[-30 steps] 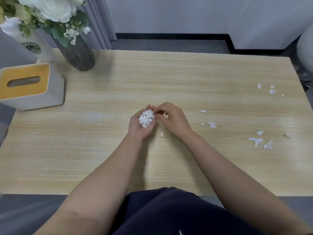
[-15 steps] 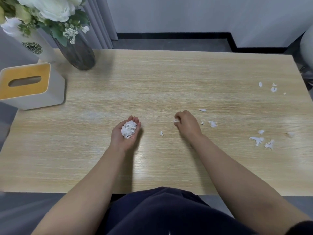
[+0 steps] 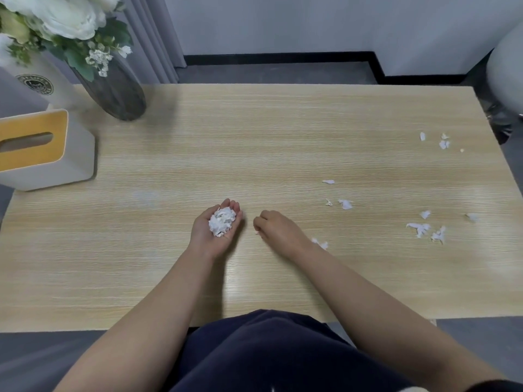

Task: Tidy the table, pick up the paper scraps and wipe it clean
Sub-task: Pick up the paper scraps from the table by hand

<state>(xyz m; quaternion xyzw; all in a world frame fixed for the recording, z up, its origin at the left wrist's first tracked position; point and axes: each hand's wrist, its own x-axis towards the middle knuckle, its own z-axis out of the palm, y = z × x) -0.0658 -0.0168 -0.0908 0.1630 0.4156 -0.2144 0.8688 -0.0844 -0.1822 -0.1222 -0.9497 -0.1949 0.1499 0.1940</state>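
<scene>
My left hand (image 3: 210, 236) lies palm up on the wooden table (image 3: 254, 142), its fingers cupped round a pile of white paper scraps (image 3: 222, 225). Just to its right, my right hand (image 3: 278, 229) is knuckles up with curled fingers, its fingertips pinching at a tiny white scrap (image 3: 257, 233) on the table surface. Another scrap (image 3: 321, 244) lies beside my right wrist. More loose scraps are scattered to the right: a pair (image 3: 344, 204) in the middle, a cluster (image 3: 421, 229) near the right side and a few bits (image 3: 443, 144) at the far right.
A white tissue box with a yellow top (image 3: 42, 148) stands at the left edge. Behind it are a dark vase of white flowers (image 3: 116, 91) and a white container (image 3: 34, 86). A grey rounded object (image 3: 506, 72) stands beyond the table's right end.
My right hand has moved left and toward me, onto the small scrap near my left hand. A scrap now lies by my right wrist. My left hand has barely shifted.
</scene>
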